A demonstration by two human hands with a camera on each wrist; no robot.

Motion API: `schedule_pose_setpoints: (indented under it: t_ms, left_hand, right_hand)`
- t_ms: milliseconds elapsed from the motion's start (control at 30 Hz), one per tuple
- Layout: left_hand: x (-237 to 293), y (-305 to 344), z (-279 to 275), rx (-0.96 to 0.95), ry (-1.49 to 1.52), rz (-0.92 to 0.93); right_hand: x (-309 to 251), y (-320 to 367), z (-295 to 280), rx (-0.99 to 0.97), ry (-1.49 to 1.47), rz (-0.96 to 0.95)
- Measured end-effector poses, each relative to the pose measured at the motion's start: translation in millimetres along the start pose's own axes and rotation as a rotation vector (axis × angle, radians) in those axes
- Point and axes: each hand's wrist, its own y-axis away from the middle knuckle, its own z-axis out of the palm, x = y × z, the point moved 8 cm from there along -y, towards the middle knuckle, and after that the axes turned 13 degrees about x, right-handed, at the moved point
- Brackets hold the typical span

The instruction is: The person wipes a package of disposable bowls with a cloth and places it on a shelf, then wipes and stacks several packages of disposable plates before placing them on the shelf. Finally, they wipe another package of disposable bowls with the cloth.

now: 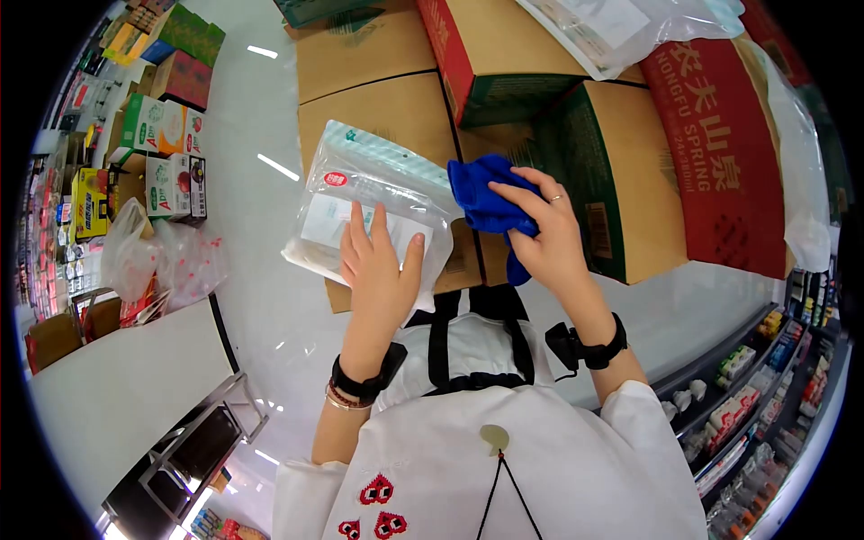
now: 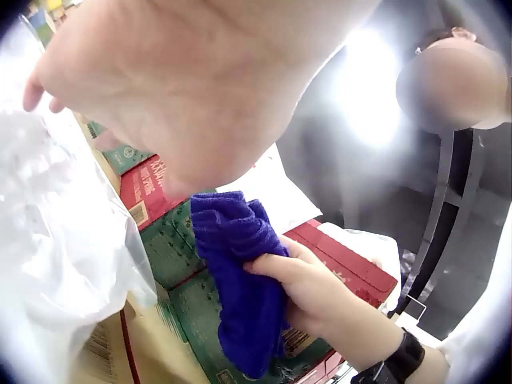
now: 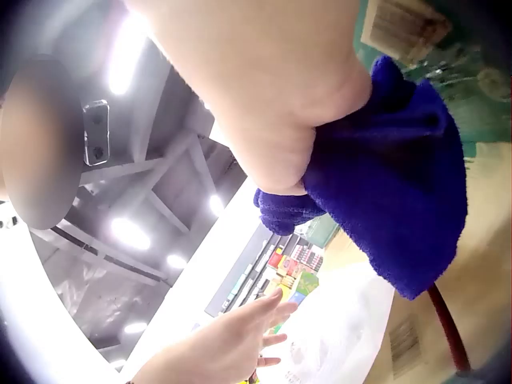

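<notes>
A blue cloth (image 1: 490, 193) is bunched in the right hand (image 1: 549, 236), whose fingers and thumb pinch it above the cardboard boxes. It shows too in the left wrist view as a hanging blue cloth (image 2: 244, 288) and fills much of the right wrist view as a blue cloth (image 3: 392, 176). The left hand (image 1: 378, 274) lies with fingers spread over a clear plastic package (image 1: 387, 180) holding a white label and something white; whether it presses the package is unclear. The package lies on a brown cardboard box (image 1: 378, 103).
Red and green cartons, one a red carton (image 1: 711, 153), stand at the right, with another plastic package (image 1: 621, 31) on top. Stacked boxes (image 1: 166, 126) and plastic bags (image 1: 171, 261) are at the left. A stocked shelf (image 1: 756, 387) is at lower right, a white table (image 1: 135, 387) at lower left.
</notes>
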Motion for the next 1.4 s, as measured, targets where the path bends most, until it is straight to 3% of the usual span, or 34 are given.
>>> schedule_pose_setpoints:
  t_ms: [167,467,533,700,767,800,867,967,1100,1233,1400]
  left_hand:
    - [11.6,0.3,2.1,0.079,-0.128,0.266]
    - [17.3,21.5,23.0,0.026,-0.179,0.36]
    - [16.2,20.2,20.2,-0.005,-0.191,0.354]
    - [17.2,24.7,27.9,-0.052,-0.307,0.373]
    - [16.6,24.8,28.1,-0.021,-0.298,0.381]
    - [15.9,25.3,28.5,-0.02,-0.301,0.383]
    - [15.9,26.1,28.5,-0.007,-0.272,0.382]
    - [15.5,27.0,30.0,-0.015,-0.268,0.383]
    - [15.1,27.4,32.2,-0.037,-0.274,0.372]
    - [16.3,27.3,32.8,-0.013,-0.271,0.376]
    - [18.2,29.0,31.0,-0.003,-0.271,0.412]
  right_hand:
    - [-3.2,22.0,39.6,-0.066,-0.066,-0.074]
    - [9.1,51.8,58.3,-0.074,0.233,-0.348]
    - [27.9,59.9,68.3,-0.238,0.45,-0.368]
    - [33.1,56.4,61.2,-0.203,0.382,-0.352]
    - [38.7,46.6,50.3,-0.222,0.256,-0.151]
    - [35.7,45.0,47.0,-0.219,0.254,-0.151]
    - [38.4,39.1,25.6,-0.052,0.18,0.0]
    - [10.0,33.9,10.4,0.046,0.014,-0.036]
    - [-20.3,55.1,44.8,-0.166,-0.019,-0.235]
    - [3.8,69.6,73.9,-0.304,0.049,-0.122]
    - [12.3,66.8,82.3,-0.29,0.199,-0.201]
